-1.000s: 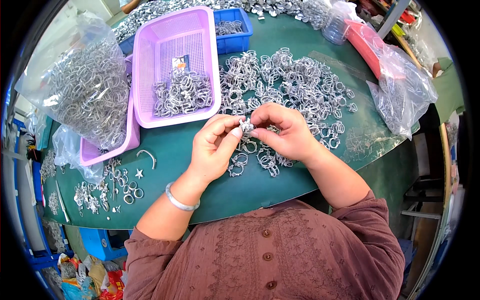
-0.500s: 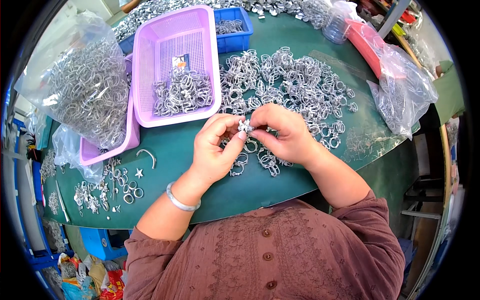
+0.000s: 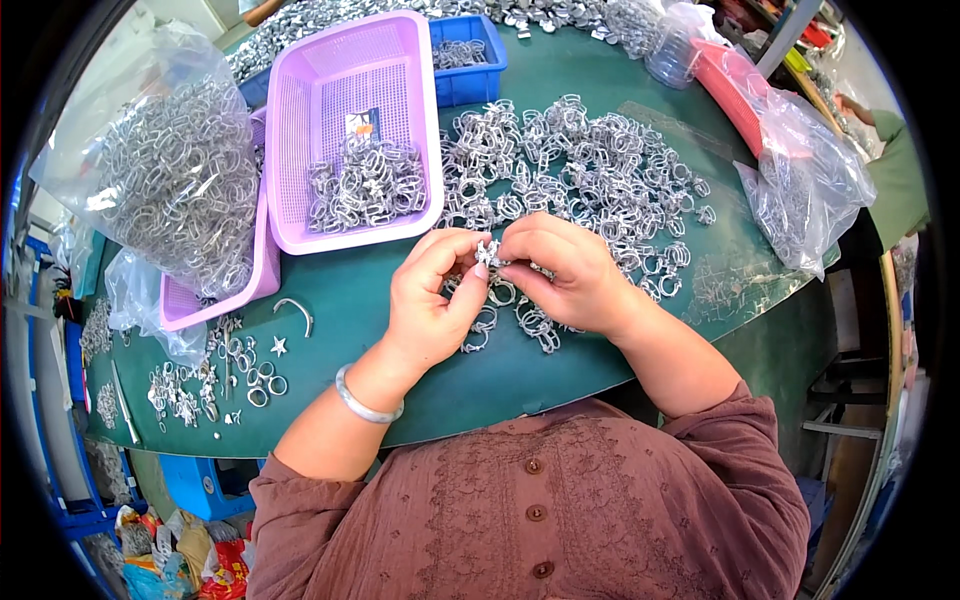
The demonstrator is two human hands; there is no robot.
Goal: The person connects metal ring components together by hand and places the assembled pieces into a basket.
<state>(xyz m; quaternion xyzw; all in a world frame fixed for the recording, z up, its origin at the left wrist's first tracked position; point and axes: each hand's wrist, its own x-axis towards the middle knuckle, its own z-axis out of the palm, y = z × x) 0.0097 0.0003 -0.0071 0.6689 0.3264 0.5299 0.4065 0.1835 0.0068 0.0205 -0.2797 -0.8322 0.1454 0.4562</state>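
Between my two hands, just in front of the pile, is a small silvery ring (image 3: 488, 254) with a spiky, star-like top. The thumb and fingertips of my left hand (image 3: 432, 300) pinch it from the left. My right hand (image 3: 565, 268) is closed on its right side, thumb against index finger. Part of the ring is hidden behind the fingertips. Behind and beneath my hands spreads a big loose pile of silvery rings (image 3: 590, 160). A few more rings (image 3: 480, 328) lie on the green table (image 3: 400, 400) close below my fingers.
A lilac basket (image 3: 432, 120) holds more rings and a small card. Left of it, a clear bag (image 3: 170, 160) full of rings rests in another lilac basket (image 3: 268, 265). Loose rings and stars (image 3: 258, 385) lie near left. A blue bin (image 3: 478, 88) stands behind; a co-worker's green sleeve (image 3: 900, 185) shows right.
My hands stay at the same spot with the ring; the right fingers have shifted slightly. At the far right, the co-worker's hand has come into view.
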